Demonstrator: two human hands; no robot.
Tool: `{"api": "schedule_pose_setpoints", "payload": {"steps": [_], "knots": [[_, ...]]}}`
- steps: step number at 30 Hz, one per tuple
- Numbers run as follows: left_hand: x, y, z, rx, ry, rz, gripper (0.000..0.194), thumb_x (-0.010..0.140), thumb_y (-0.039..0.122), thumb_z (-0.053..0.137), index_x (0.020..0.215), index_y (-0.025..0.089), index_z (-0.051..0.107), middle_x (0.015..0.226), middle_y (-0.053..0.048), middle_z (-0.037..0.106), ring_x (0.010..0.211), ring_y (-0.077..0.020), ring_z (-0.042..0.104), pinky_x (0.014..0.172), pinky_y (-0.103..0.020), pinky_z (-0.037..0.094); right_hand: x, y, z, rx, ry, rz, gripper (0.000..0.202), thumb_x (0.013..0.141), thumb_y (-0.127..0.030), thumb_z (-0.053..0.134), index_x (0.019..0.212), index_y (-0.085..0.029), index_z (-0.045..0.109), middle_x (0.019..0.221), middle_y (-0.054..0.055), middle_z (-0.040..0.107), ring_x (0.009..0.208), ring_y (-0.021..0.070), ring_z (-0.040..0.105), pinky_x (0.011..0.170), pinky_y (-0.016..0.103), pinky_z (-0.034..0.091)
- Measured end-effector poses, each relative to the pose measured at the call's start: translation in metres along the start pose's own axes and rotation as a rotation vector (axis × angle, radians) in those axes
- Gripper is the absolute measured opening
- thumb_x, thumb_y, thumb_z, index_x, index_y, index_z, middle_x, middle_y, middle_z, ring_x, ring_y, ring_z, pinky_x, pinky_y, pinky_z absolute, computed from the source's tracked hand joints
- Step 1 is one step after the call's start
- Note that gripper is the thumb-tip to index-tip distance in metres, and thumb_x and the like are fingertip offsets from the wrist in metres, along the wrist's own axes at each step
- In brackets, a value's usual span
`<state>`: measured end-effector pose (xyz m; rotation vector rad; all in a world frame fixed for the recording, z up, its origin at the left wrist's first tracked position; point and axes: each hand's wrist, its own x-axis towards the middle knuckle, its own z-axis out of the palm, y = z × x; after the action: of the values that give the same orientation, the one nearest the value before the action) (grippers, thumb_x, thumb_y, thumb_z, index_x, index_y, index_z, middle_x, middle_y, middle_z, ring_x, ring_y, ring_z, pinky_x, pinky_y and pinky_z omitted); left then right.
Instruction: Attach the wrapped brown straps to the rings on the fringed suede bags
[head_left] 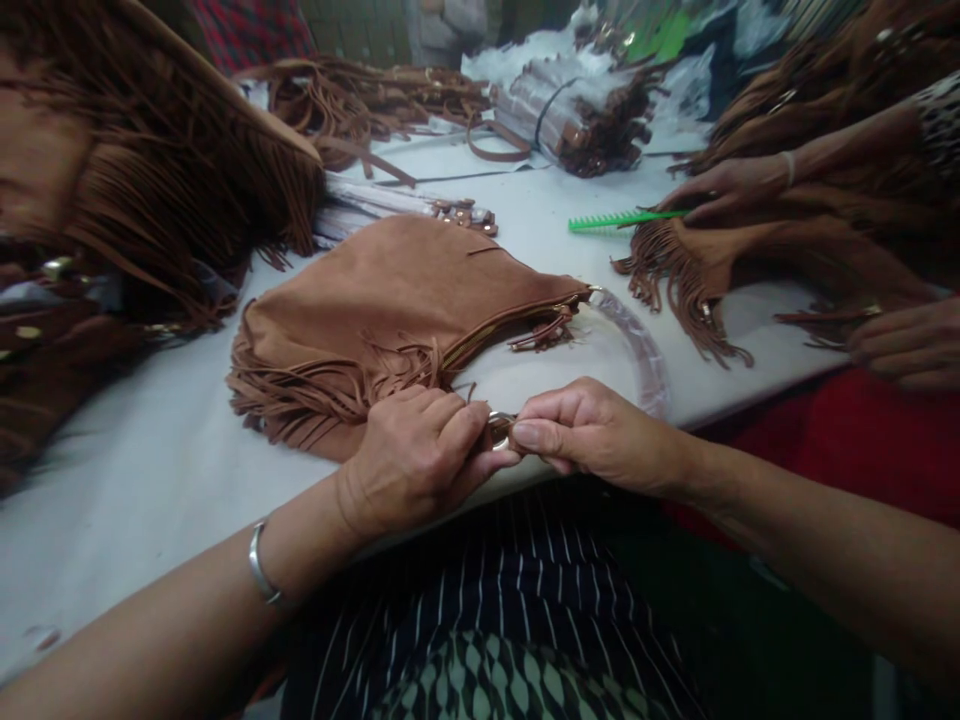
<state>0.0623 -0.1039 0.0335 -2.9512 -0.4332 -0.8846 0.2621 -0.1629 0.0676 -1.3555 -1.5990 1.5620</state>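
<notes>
A brown fringed bag (390, 290) lies on the pale table in front of me, its zipped opening facing right. My left hand (424, 450) is closed at the bag's near corner, fingers pinched on a metal ring (499, 430). From the right, my right hand (589, 435) pinches the other side of the same ring, thumb on top. Part of the ring is hidden by my fingers. A plastic-wrapped strap (634, 345) curves from the bag's far right end towards my right hand.
Piles of fringed brown bags (187, 150) stand at the left. Wrapped straps (577, 115) lie at the back. On the right, another person's hand (731, 185) holds a green comb (619, 220) over a fringed piece (697, 270); their other hand (911, 340) rests nearby.
</notes>
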Motion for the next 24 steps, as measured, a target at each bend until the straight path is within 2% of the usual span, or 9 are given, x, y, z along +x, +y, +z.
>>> {"api": "schedule_pose_setpoints", "payload": {"steps": [2, 6, 8, 10, 12, 14, 16, 24], "knots": [[0.002, 0.0, 0.0, -0.015, -0.043, 0.006, 0.029, 0.088, 0.041, 0.049, 0.093, 0.013, 0.053, 0.071, -0.004, 0.059, 0.064, -0.0172, 0.054, 0.058, -0.03, 0.041, 0.002, 0.003, -0.006, -0.01, -0.038, 0.02, 0.034, 0.081, -0.042, 0.057, 0.068, -0.01, 0.059, 0.048, -0.006, 0.042, 0.044, 0.0047, 0.03, 0.042, 0.02, 0.019], [0.005, -0.001, -0.005, -0.035, -0.115, 0.009, 0.037, 0.088, 0.041, 0.045, 0.111, 0.012, 0.048, 0.079, -0.005, 0.058, 0.067, -0.017, 0.053, 0.058, -0.029, 0.041, 0.017, 0.001, -0.026, -0.015, -0.232, 0.022, 0.031, 0.081, -0.036, 0.059, 0.067, -0.009, 0.06, 0.046, -0.006, 0.039, 0.042, 0.0038, 0.028, 0.041, 0.02, 0.017], [0.006, -0.001, -0.008, -0.048, -0.147, 0.04, 0.032, 0.087, 0.039, 0.045, 0.104, 0.013, 0.052, 0.073, -0.003, 0.056, 0.062, -0.0162, 0.05, 0.055, -0.029, 0.038, 0.026, -0.003, -0.033, -0.009, -0.343, 0.038, 0.03, 0.082, -0.034, 0.057, 0.068, -0.008, 0.061, 0.046, -0.006, 0.038, 0.042, 0.0038, 0.027, 0.04, 0.02, 0.016], [0.007, 0.0, -0.01, -0.047, -0.135, 0.017, 0.027, 0.085, 0.039, 0.046, 0.092, 0.014, 0.056, 0.067, -0.002, 0.054, 0.058, -0.0156, 0.048, 0.055, -0.03, 0.037, 0.032, -0.01, -0.035, -0.031, -0.391, 0.057, 0.028, 0.081, -0.032, 0.057, 0.067, -0.008, 0.061, 0.046, -0.006, 0.038, 0.042, 0.0038, 0.027, 0.04, 0.021, 0.015], [0.008, 0.002, -0.011, -0.008, -0.087, -0.08, 0.025, 0.084, 0.037, 0.046, 0.085, 0.014, 0.057, 0.065, -0.002, 0.052, 0.06, -0.0161, 0.049, 0.06, -0.032, 0.037, 0.035, -0.02, -0.033, -0.081, -0.32, 0.038, 0.027, 0.081, -0.03, 0.057, 0.064, -0.009, 0.06, 0.046, -0.006, 0.038, 0.043, 0.004, 0.028, 0.04, 0.021, 0.016], [0.01, 0.003, -0.011, 0.051, -0.046, -0.179, 0.024, 0.084, 0.035, 0.046, 0.085, 0.014, 0.058, 0.066, -0.003, 0.052, 0.063, -0.0176, 0.049, 0.063, -0.034, 0.037, 0.035, -0.03, -0.031, -0.139, -0.194, -0.002, 0.025, 0.081, -0.027, 0.056, 0.061, -0.01, 0.058, 0.045, -0.006, 0.04, 0.043, 0.0041, 0.03, 0.041, 0.021, 0.018], [0.011, 0.005, -0.01, 0.079, -0.04, -0.225, 0.024, 0.084, 0.033, 0.045, 0.087, 0.013, 0.058, 0.069, -0.004, 0.053, 0.066, -0.0183, 0.049, 0.063, -0.034, 0.036, 0.033, -0.037, -0.029, -0.184, -0.135, -0.014, 0.026, 0.081, -0.024, 0.054, 0.059, -0.011, 0.056, 0.045, -0.006, 0.04, 0.043, 0.0042, 0.03, 0.042, 0.021, 0.02], [0.009, 0.006, -0.008, 0.029, -0.06, -0.257, 0.02, 0.084, 0.029, 0.046, 0.087, 0.012, 0.057, 0.069, -0.004, 0.051, 0.063, -0.0171, 0.047, 0.057, -0.03, 0.035, 0.031, -0.039, -0.031, -0.218, -0.234, -0.005, 0.028, 0.082, -0.025, 0.053, 0.056, -0.013, 0.053, 0.045, -0.006, 0.04, 0.044, 0.0043, 0.033, 0.043, 0.02, 0.024]]}}
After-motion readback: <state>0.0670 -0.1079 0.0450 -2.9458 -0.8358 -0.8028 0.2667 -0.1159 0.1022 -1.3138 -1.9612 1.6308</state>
